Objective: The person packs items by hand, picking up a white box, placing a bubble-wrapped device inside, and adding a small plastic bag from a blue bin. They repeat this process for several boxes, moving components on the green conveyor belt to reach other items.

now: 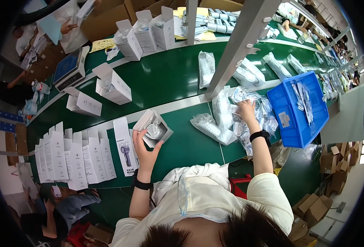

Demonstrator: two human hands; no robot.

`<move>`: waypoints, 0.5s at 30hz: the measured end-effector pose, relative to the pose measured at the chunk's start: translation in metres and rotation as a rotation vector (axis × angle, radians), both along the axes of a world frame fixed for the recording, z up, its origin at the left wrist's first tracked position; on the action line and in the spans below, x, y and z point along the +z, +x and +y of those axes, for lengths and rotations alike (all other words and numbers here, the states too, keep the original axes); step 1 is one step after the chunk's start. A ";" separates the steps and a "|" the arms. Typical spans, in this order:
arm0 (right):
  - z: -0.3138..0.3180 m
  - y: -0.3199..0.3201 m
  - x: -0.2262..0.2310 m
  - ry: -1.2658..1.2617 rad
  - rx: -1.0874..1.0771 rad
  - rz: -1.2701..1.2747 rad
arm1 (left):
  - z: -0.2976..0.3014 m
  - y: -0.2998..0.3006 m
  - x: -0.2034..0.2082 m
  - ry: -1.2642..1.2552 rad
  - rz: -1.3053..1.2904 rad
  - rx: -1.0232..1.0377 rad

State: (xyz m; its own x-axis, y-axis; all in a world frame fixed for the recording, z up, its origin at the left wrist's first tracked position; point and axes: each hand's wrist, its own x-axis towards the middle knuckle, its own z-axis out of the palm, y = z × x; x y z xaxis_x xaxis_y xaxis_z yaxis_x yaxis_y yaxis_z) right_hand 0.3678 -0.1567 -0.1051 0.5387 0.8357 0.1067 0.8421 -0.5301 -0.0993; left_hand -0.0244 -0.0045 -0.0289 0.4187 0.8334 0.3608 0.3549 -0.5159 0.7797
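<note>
My left hand (146, 147) grips an open white carton (164, 131) by its near side, thumb and fingers spread around it. Inside that carton lies something in clear plastic wrap (155, 128). On the right, my right hand (246, 109) reaches onto a pile of small clear plastic packets (248, 133), its fingers curled; what they pinch is too small to tell. Beside it lie bubble-wrapped bundles (222, 109). Next to my left hand lies a flat printed carton (124, 146) with a picture of a handheld fan.
Several upright white cartons (73, 160) stand in rows at left. More filled open cartons (113, 87) stand across the bench. A blue bin (291, 119) with packets sits right, past a metal post (235, 53). A scale (71, 68) stands far left; co-workers are around.
</note>
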 end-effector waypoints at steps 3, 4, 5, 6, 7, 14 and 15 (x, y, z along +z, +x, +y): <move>-0.009 -0.001 0.015 0.151 0.044 -0.130 | 0.003 0.011 0.027 -0.009 0.094 0.035; -0.009 -0.015 0.032 0.239 -0.072 -0.114 | 0.003 0.012 0.032 -0.015 0.140 0.040; -0.008 -0.030 0.055 0.327 -0.190 -0.098 | 0.005 0.012 0.035 -0.013 0.143 0.063; -0.005 -0.045 0.074 0.331 -0.172 -0.095 | 0.005 0.012 0.036 -0.032 0.126 0.082; -0.001 -0.062 0.093 0.566 -0.131 0.021 | 0.005 0.011 0.036 -0.051 0.109 0.101; 0.082 -0.187 0.182 0.587 0.897 0.563 | 0.023 0.006 0.029 -0.202 0.048 0.134; 0.096 -0.196 0.183 0.462 1.013 0.417 | 0.026 0.004 0.027 -0.294 0.021 0.128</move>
